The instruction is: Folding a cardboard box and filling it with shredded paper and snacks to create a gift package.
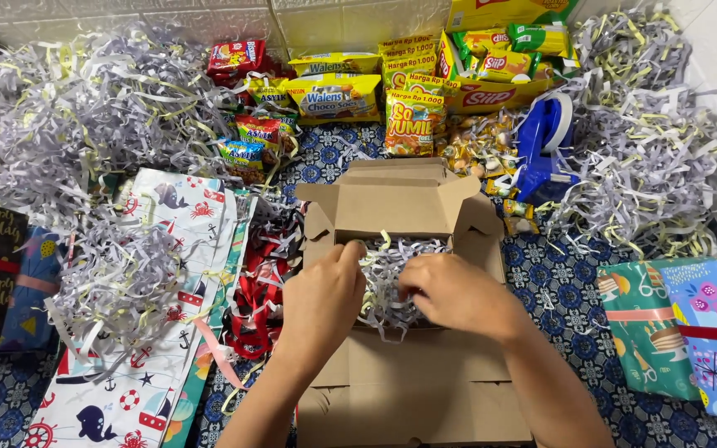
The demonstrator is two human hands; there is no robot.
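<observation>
An open brown cardboard box sits in the middle with its flaps folded out. Grey and pale yellow shredded paper fills its inside. My left hand presses into the shreds at the left side of the box, fingers curled down. My right hand rests on the shreds at the right side, fingers bent into the paper. Both hands touch the filling; how much each one grips is hidden.
Snack packets lie behind the box, with a blue tape dispenser to the right. Heaps of shredded paper lie at left and right. Wrapping paper sheets lie left, wrapped gifts right, red ribbon beside the box.
</observation>
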